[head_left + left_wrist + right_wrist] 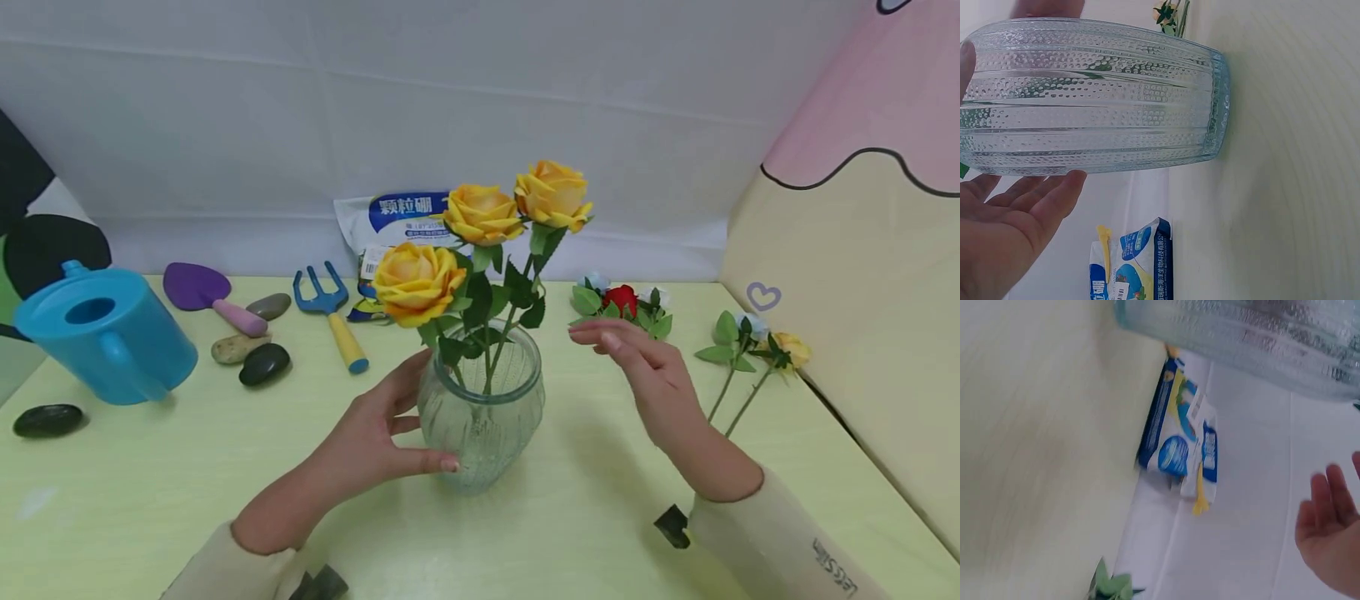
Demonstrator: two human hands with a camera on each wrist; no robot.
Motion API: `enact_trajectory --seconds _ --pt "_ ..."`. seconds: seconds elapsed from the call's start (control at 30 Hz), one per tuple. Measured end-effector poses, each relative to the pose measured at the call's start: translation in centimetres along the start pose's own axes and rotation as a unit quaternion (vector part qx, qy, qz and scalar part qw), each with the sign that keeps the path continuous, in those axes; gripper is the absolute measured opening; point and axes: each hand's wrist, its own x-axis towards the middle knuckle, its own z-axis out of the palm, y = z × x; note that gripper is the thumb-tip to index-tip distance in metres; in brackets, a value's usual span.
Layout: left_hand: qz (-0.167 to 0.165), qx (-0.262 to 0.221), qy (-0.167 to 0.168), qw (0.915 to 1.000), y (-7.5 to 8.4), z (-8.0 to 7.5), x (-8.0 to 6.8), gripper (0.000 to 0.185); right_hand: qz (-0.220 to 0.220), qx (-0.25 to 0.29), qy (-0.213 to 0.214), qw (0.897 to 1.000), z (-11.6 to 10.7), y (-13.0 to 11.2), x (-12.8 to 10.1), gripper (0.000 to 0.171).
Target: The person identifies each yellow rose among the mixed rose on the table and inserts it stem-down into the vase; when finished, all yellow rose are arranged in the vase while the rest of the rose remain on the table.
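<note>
- The left hand (375,437) cups the clear ribbed glass vase (481,408), with its thumb (431,461) low on the belly and its fingers behind; a light hold.
- The right hand (648,375) hovers beside it, fingers relaxed and holding nothing.
- The vase is likely heavy, rigid, breakable and slick, so the textured belly is best held two-handed.
- It stands mid-table (187,467) with three yellow roses (480,237).

Clear glass vase (480,417) at frame centre, ribbed and dimpled, glossy. Matt, smooth pale-green tabletop (150,492). Glossy blue plastic watering can (105,333) at left. Polished dark pebbles (264,363) beside it. Shiny printed plastic bag (390,229) at upper centre. Soft, fabric-like yellow roses (480,212).
</note>
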Motion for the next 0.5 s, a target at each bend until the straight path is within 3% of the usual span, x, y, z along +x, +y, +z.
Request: enact_trajectory --seconds 0.13,0.23,0.3,0.5 --pt "-0.006 -0.001 0.000 1.0000 0.0 0.1 0.0 0.100 0.066 -0.035 -0.105 0.992 -3.2 2.0 -0.7 0.025" --pt "-0.008 0.000 0.002 1.0000 0.1 0.1 -0.1 0.101 0.117 -0.045 -0.145 0.982 -5.9 3.4 -1.4 0.023" --pt "-0.006 0.003 0.004 1.0000 0.1 0.1 0.0 0.102 0.155 -0.045 -0.132 0.978 -7.9 4.2 -1.8 0.022" --pt "0.000 0.008 0.002 1.0000 0.1 0.1 0.0 0.101 0.266 -0.030 -0.019 0.963 -14.4 6.8 -3.0 0.016"
